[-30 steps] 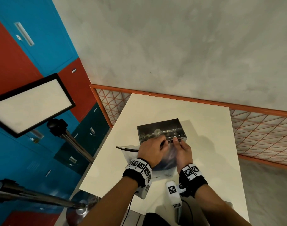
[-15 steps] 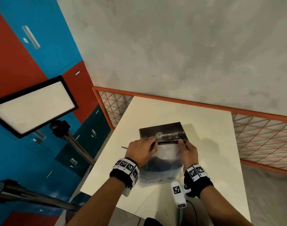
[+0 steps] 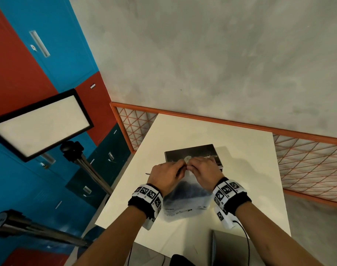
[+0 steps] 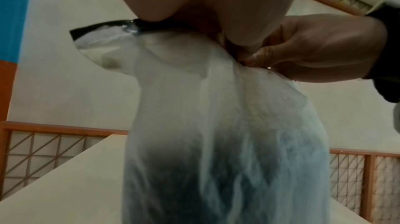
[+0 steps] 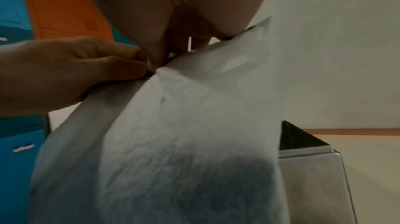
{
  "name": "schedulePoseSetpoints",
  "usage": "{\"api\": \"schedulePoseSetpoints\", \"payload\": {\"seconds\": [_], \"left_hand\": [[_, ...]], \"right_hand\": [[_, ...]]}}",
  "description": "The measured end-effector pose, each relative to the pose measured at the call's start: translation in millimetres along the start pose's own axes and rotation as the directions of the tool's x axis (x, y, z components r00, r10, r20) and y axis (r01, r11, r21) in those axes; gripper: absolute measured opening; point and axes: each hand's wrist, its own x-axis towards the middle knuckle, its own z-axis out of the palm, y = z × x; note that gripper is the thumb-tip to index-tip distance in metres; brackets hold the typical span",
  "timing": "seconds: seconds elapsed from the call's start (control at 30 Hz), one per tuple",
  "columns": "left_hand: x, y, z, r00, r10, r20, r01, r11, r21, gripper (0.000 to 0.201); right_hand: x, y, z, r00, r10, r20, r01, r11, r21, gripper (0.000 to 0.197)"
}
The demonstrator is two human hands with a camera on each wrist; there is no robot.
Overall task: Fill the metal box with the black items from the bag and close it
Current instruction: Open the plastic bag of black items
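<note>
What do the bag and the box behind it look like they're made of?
The bag looks like thin frosted plastic film: it creases softly, and dark contents show through it. Both hands pinch its top edge. The box looks like brushed steel or similar metal: grey sheen, crisp folded edges.

Bare forearms — 2 black wristbands [image 3: 142, 203] with white black-patterned marker tags, cabled white modules [image 3: 225, 219].

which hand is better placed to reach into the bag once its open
Probably the right hand: it pinches the bag top on the side toward the metal box. The left hand pinches beside it and could hold the bag.
</note>
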Motion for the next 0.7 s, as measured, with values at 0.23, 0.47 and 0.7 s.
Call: {"api": "schedulePoseSetpoints", "payload": {"seconds": [0.23,0.47,0.7], "left_hand": [[-18,-19,-1,0.995,-0.095,-0.016,0.096,0.995,0.042,0.023],[-36,-45,-8,0.984,-0.156,-0.082,0.156,0.988,-0.01,0.014],[-41,-54,-9,0.969,-0.244,-0.022,0.236,0.954,-0.184,0.016]], "right_hand": [[0,1,4,1.0,0.021,0.005,-0.021,0.999,-0.044,0.015],[0,7,2,0.998,0.065,0.007,-0.065,0.998,0.021,0.014],[10,2,-3,0.991,0.082,0.108,-0.073,0.993,-0.088,0.013]]}}
